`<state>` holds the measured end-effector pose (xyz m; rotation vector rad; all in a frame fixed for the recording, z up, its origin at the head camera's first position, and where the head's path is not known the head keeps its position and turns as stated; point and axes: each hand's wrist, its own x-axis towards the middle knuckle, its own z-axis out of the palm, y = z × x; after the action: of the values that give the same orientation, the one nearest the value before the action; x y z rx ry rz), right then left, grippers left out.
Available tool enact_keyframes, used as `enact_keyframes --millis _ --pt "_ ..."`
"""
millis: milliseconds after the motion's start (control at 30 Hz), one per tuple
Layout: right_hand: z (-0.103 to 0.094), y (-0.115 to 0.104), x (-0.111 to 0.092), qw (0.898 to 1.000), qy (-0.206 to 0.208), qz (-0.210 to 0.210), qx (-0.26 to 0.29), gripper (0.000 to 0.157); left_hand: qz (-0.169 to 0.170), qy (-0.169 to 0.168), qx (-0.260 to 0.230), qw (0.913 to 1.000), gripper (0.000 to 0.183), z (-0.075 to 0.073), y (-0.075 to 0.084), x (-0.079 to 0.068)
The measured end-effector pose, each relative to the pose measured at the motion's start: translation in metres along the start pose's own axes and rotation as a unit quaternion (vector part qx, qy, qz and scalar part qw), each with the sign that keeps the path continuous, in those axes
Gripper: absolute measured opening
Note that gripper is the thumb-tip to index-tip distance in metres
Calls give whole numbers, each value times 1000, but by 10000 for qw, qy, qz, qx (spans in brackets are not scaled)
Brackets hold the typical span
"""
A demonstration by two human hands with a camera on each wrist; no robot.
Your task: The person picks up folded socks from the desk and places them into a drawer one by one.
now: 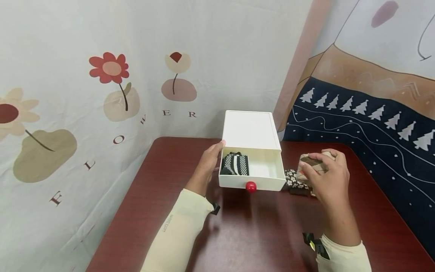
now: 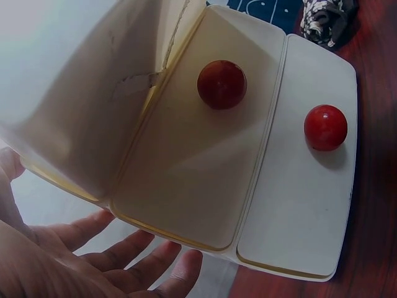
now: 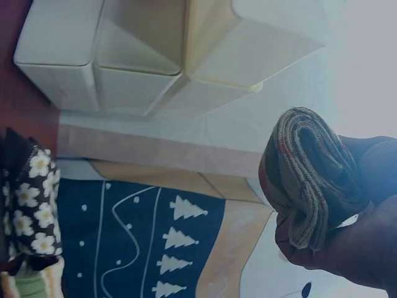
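A white drawer unit stands on the table, its top drawer pulled out by a red knob. In the drawer's left part lies a folded black-and-white striped cloth. My left hand rests against the unit's left side; the left wrist view shows its fingers fairly straight along that side. To the right of the drawer, my right hand holds a folded brown checked cloth between thumb and fingers, raised above the table. Its layered folds show in the right wrist view.
Below the open drawer are two shut drawers with red knobs. A black floral cloth and other folded cloths lie right of the unit, partly hidden by the right hand. Printed curtains hang behind the dark red table.
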<state>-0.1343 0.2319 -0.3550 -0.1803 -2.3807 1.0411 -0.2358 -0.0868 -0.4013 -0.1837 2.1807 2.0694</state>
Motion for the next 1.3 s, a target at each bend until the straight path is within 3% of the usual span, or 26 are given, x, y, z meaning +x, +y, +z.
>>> enact_keyframes --millis 200,400,667,1300 --pt "6 -18 5 9980 272 -455 341 33 -45 -15 38 10000 71 -1 1 0" --pt "15 -37 6 9951 212 -819 518 34 -41 -26 -4 10000 70 1 0 1" --pt "27 -54 4 9942 65 -854 651 33 -73 -31 19 10000 70 2 -1 2" --pt "60 -71 1 9803 -1502 -1206 426 25 -82 -24 28 10000 71 1 0 3"
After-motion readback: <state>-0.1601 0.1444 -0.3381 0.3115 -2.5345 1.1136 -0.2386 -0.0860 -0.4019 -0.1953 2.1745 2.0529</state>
